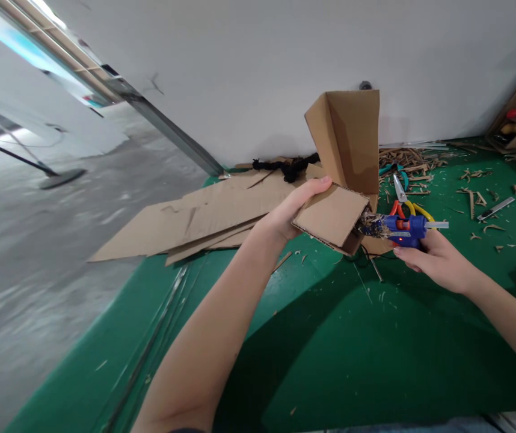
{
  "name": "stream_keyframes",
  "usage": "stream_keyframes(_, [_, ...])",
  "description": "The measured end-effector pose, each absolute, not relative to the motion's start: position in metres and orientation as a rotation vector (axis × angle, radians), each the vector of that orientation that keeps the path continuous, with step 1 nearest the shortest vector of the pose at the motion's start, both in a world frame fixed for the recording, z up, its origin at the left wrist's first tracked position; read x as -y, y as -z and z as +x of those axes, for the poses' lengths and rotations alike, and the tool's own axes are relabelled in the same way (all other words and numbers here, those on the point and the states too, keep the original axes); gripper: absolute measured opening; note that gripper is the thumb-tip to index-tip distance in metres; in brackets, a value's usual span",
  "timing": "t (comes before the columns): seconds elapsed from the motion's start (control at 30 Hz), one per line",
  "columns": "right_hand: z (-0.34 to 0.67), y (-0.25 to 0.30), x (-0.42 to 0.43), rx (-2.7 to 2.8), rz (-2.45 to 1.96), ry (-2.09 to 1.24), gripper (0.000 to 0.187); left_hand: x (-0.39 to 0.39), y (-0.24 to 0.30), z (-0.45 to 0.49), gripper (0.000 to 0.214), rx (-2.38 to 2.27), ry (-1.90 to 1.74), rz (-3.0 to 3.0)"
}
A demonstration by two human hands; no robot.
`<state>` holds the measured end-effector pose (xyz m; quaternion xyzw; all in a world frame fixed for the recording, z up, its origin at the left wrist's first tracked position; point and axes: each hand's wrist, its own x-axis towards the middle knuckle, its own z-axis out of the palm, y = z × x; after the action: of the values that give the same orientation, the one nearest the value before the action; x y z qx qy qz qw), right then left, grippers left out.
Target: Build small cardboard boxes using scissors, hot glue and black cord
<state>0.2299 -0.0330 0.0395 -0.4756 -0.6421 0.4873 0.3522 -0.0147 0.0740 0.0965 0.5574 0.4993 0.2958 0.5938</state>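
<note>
My left hand (pixel 301 207) is closed around a small cardboard box (pixel 332 214), its thumb along the top edge. The box is held tilted above the green table, with its open end facing right. In my right hand (pixel 438 258) is a blue hot glue gun (pixel 409 230), with a clear glue stick poking out of its back and a small red light on its side. The gun's nozzle end, crusted with cardboard scraps, points left into the box opening; its tip is hidden there. Right behind the box stands a taller folded cardboard piece (pixel 355 141).
Flat cardboard sheets (pixel 222 204) lie at the left back, a black cloth-like bundle (pixel 289 167) behind them. Scissors with yellow handles (pixel 400 189), teal-handled pliers (pixel 403 174) and a utility knife (pixel 496 208) lie right. Cardboard shreds (pixel 415 161) litter the table (pixel 375 361) by the wall.
</note>
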Motion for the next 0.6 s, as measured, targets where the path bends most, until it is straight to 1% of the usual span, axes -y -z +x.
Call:
stream_keyframes(0.1, [0.2299, -0.04, 0.0329, 1.66, -1.228, -1.254, 0.023, -0.0744, -0.0956, -0.015, 0.041, -1.13, -0.696, 1.23])
stream_keyframes(0.27, [0.2293, -0.0407, 0.0335, 1.668, -1.228, -1.255, 0.018, -0.0749, -0.0945, -0.0147, 0.038, -1.135, -0.689, 1.193])
stream_keyframes(0.4, [0.2281, -0.0414, 0.0338, 1.668, -1.25, -1.238, 0.019, -0.0736, -0.0957, -0.0141, 0.036, -1.127, -0.699, 1.183])
stream_keyframes(0.6, [0.2276, -0.0431, 0.0334, 1.723, -1.283, -1.192, 0.021, -0.0736, -0.0963, -0.0143, 0.038, -1.126, -0.687, 1.209])
